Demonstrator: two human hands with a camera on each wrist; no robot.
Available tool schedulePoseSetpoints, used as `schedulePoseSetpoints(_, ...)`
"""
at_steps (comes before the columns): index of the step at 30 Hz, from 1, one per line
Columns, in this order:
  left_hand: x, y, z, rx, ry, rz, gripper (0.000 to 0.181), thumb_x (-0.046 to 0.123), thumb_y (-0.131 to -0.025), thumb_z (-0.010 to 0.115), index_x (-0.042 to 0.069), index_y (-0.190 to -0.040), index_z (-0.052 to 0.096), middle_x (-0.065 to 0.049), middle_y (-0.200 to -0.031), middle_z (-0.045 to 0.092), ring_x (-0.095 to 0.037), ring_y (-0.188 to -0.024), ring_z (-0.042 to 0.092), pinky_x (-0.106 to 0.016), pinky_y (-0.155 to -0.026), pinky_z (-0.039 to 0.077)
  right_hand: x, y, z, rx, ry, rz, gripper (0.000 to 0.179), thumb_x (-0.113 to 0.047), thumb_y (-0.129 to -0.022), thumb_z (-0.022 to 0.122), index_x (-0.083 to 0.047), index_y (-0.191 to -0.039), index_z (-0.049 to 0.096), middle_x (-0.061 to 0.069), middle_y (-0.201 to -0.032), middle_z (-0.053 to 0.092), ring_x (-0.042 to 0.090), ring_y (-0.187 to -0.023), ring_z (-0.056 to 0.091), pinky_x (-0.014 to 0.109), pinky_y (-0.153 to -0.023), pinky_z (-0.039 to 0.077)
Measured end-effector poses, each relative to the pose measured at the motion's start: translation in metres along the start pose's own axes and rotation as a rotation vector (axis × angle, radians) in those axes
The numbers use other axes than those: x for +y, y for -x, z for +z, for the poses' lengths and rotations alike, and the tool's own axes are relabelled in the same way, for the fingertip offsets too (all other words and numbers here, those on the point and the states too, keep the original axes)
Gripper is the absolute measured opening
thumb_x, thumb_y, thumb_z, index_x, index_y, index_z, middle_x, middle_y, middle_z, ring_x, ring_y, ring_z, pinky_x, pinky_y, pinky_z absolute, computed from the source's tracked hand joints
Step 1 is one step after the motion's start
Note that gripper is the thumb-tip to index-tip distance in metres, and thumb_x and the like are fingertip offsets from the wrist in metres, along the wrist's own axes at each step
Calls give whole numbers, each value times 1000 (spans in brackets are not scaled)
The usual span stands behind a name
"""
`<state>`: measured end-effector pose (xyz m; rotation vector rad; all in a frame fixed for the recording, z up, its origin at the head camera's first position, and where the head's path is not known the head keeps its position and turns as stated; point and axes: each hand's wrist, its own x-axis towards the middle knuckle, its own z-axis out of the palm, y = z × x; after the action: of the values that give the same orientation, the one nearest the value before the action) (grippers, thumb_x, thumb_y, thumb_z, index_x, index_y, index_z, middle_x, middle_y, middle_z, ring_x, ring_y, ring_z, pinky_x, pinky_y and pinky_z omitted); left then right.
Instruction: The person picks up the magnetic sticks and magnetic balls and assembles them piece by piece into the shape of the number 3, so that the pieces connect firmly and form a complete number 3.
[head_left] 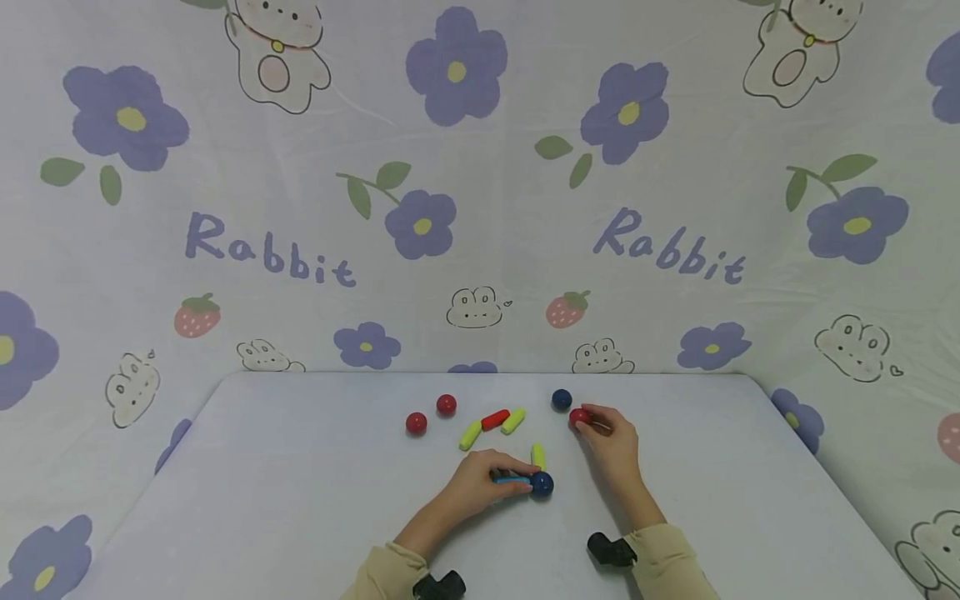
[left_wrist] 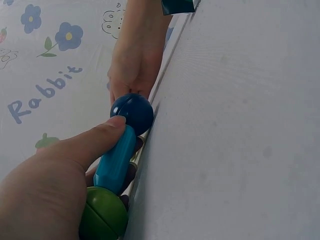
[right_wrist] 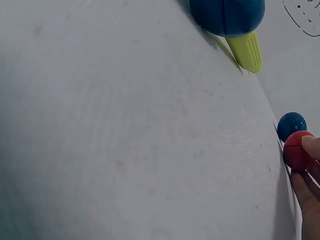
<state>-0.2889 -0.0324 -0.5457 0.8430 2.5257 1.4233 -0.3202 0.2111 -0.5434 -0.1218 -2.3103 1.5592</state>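
My left hand [head_left: 483, 483] holds a light-blue rod [left_wrist: 115, 161] with a dark-blue ball [head_left: 542, 484] at its far end. A green ball [left_wrist: 104, 216] is at the rod's near end in the left wrist view, hidden by the hand from the head. From behind the dark-blue ball sticks out a yellow-green rod [head_left: 537, 456]; whether it is joined on, I cannot tell. To the right and farther back, my right hand [head_left: 617, 446] pinches a red ball [right_wrist: 297, 151] between thumb and fingers. Close beside that lies a second dark-blue ball [head_left: 562, 400].
Two red balls, one [head_left: 416, 423] in front of the other [head_left: 446, 406], lie left of centre on the white table [head_left: 285, 492]. Nearer the middle are a red rod [head_left: 495, 420] and two yellow-green rods, one [head_left: 470, 435] left and one [head_left: 513, 421] right. A patterned cloth [head_left: 495, 208] hangs behind.
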Motion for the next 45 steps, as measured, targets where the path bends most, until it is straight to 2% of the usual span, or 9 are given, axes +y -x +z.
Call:
schedulePoseSetpoints(4, 0, 0, 0, 3, -8, 19, 25, 34, -84, 75, 32, -109, 75, 13, -101, 74, -2, -81, 56, -16, -72, 48, -3, 2, 1, -1, -16, 23, 34, -2, -86, 70, 2, -120, 64, 23, -121, 66, 33, -113, 64, 31, -97, 53)
schedulePoseSetpoints(9, -1, -1, -1, 5, -19, 43, 25, 34, -84, 75, 32, -109, 75, 13, -101, 74, -3, -81, 56, -16, -71, 48, -3, 3, 5, -39, -36, 50, 35, -5, -87, 71, -1, -121, 65, 20, -121, 66, 31, -113, 64, 18, -92, 54)
schedulePoseSetpoints(13, -1, -1, -1, 3, -24, 52, 26, 33, -84, 75, 31, -109, 75, 13, -102, 74, -3, -82, 57, -16, -72, 48, -6, 5, 9, -82, -48, 45, 35, -8, -87, 72, -3, -120, 66, 19, -120, 68, 31, -112, 66, 12, -85, 52)
schedulePoseSetpoints(20, -2, -2, 0, 6, -37, 59, 26, 33, -84, 75, 31, -110, 74, 14, -102, 74, -1, -82, 57, -16, -72, 47, -11, 11, 16, -116, -64, -26, 34, -9, -85, 74, 0, -117, 67, 20, -116, 69, 27, -108, 67, 8, -80, 51)
schedulePoseSetpoints(23, -3, -2, 1, 9, -42, 64, 26, 33, -84, 75, 31, -109, 75, 14, -101, 74, 0, -81, 55, -16, -71, 47, -18, 14, 16, -156, -81, -13, 35, -8, -85, 73, 1, -118, 66, 21, -117, 69, 31, -111, 66, 6, -78, 49)
schedulePoseSetpoints(27, -3, -2, 0, 12, -45, 77, 26, 33, -83, 76, 30, -109, 75, 14, -101, 74, 0, -80, 55, -15, -70, 46, -19, 15, 17, -218, -105, 13, 37, -7, -87, 71, 1, -122, 64, 21, -121, 67, 33, -117, 63, 11, -86, 51)
schedulePoseSetpoints(31, -3, -2, 0, 16, -51, 92, 26, 33, -83, 76, 30, -109, 75, 14, -102, 75, 0, -81, 55, -15, -70, 46, -14, 14, 20, -240, -116, -8, 37, -7, -87, 71, 1, -123, 63, 21, -123, 65, 33, -118, 62, 18, -93, 53)
schedulePoseSetpoints(45, 0, 0, -1, 21, -57, 97, 26, 32, -84, 76, 29, -110, 75, 13, -101, 75, 1, -80, 54, -15, -71, 47, -19, 18, 24, -287, -94, -35, 36, -4, -88, 69, 1, -123, 63, 22, -120, 66, 34, -115, 64, 23, -92, 55)
